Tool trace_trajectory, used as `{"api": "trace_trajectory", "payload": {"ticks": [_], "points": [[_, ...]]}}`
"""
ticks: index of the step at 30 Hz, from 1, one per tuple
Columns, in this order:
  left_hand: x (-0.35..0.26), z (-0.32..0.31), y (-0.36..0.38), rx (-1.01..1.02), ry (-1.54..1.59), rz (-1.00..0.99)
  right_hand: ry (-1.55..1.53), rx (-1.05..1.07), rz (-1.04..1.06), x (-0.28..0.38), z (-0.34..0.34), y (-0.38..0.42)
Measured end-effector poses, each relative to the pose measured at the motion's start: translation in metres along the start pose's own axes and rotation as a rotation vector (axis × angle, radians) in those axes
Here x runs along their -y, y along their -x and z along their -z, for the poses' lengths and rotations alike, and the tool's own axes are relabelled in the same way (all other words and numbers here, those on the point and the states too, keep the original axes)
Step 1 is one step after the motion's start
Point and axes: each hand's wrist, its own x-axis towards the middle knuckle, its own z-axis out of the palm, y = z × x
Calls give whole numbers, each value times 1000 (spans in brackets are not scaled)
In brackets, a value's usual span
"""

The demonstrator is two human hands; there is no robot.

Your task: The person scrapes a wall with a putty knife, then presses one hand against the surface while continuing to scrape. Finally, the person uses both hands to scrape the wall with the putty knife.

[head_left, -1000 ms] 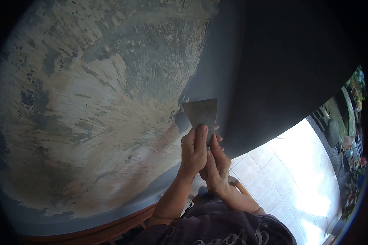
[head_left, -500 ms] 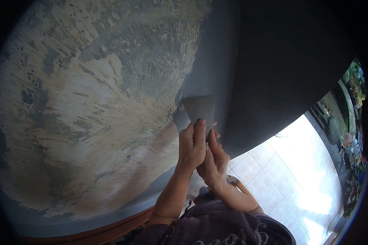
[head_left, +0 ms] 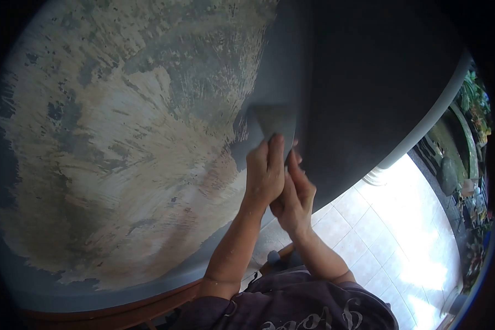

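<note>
Currently one scraper (head_left: 274,120) | left hand (head_left: 265,175) and right hand (head_left: 296,204), fingers wrapped round it | one patchy surface (head_left: 132,148)

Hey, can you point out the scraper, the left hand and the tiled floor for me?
Scraper (head_left: 276,120): head view, on the middle of its flat, blurred blade.
Left hand (head_left: 264,174): head view, on the back of the hand.
Tiled floor (head_left: 367,247): head view, on bare pale tiles.

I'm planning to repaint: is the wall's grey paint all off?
No, partly on: grey paint borders the pale, rough patch and flecks it.
</note>
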Motion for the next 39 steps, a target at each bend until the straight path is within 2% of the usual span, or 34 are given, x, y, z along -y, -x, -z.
{"api": "trace_trajectory", "payload": {"ticks": [5,12,16,19,21,24,31,36,38,39], "points": [[21,4,26,-92,52,46,-19,-5,-102,-14,0,20],[18,10,28,-117,62,125,-106,17,-99,-26,-1,23],[22,14,27,-101,31,109,-133,12,-81,-30,-3,24],[23,16,26,-85,2,88,-31,-20,74,-52,-4,21],[22,18,25,-75,-8,89,-10,-40,78,-51,-5,19],[17,16,14,-60,9,59,-89,-37,-56,-20,-15,10],[1,2,-20,32,-16,-37,-128,-7,-61,-1,-3,-13],[15,0,1,-13,-16,7,-98,-22,-16,-14,2,0],[22,4,13,-43,-5,17,-36,-46,-59,-19,3,12],[25,6,17,-59,-4,9,-74,17,-113,-19,8,18]]}}
